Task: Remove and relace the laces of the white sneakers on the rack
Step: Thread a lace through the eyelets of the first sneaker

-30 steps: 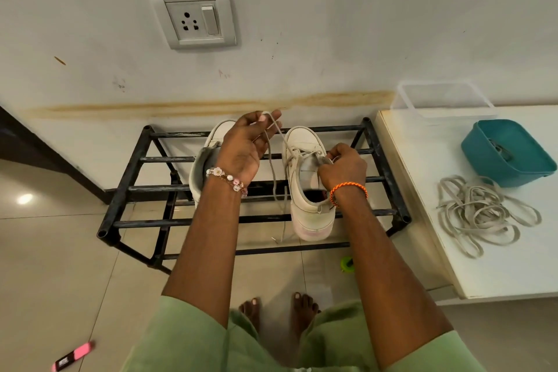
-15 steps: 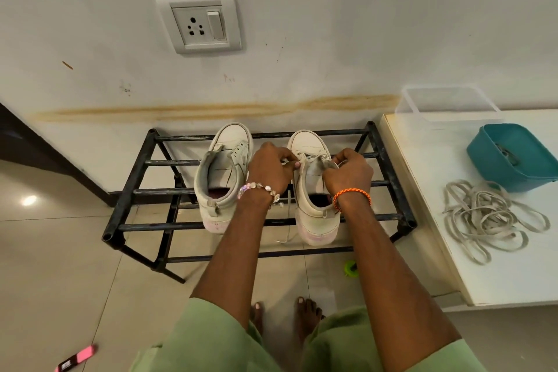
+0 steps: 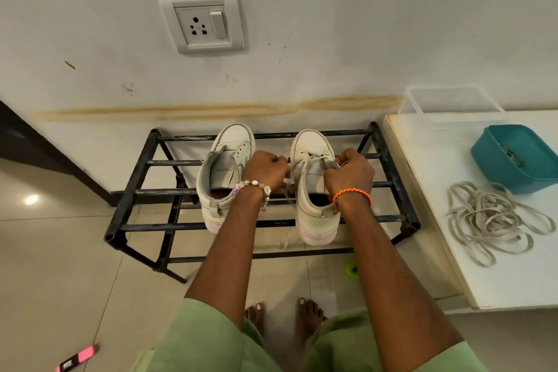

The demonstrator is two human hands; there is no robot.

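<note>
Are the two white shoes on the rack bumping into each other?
Apart. The head view shows the left sneaker and the right sneaker side by side, with bare black rack bars plainly between them.

Two sneakers (image 3: 226,172) (image 3: 314,184), one rack (image 3: 133,190), two hands (image 3: 265,170) (image 3: 350,174).

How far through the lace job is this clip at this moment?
Done: the left sneaker shows bare eyelets, and loose laces are piled on the white table. In hand: the left hand and right hand pinch the lace at the right sneaker, laced only near the toe. Left: whether that lace is going in or coming out is unclear; the left sneaker needs relacing.
</note>
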